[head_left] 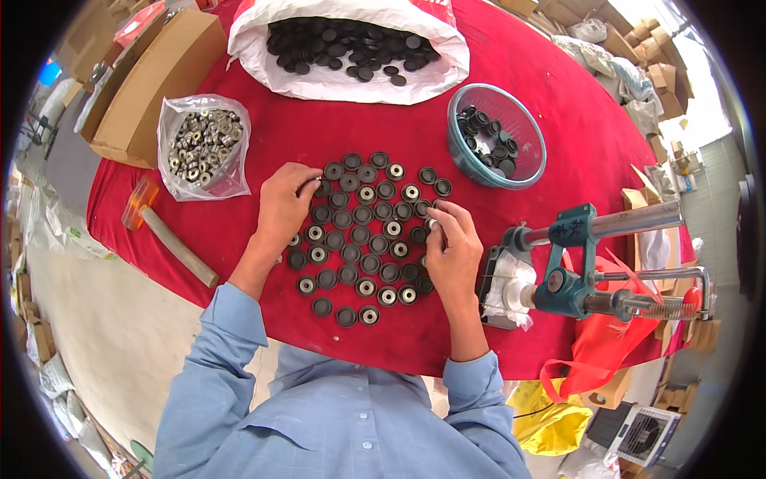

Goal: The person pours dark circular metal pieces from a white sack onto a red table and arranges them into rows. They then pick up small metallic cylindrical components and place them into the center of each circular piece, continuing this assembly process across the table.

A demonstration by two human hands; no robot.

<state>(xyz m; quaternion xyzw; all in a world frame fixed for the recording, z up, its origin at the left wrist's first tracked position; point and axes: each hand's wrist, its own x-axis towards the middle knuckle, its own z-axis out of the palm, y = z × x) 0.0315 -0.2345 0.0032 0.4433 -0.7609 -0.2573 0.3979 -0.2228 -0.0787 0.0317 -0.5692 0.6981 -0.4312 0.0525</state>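
Many round black wheel caps [360, 235] lie in loose rows on the red cloth, and some of them have a shiny metal bearing [366, 287] seated in the middle. At the upper left of these rows my left hand [284, 203] is closed in a pinch, with a glint of a small metal bearing [317, 179] at its fingertips, over a cap. My right hand [455, 246] is at the right side of the rows. Its thumb and fingers close on another bearing [432, 224], mostly covered by the fingers.
A clear bag of bearings [206, 148] and a mallet [180, 247] are on the left, near a cardboard box [163, 84]. At the back is a white sack [343, 89] of black caps. To the right stand a plastic basin [519, 172] and a green hand press [562, 291].
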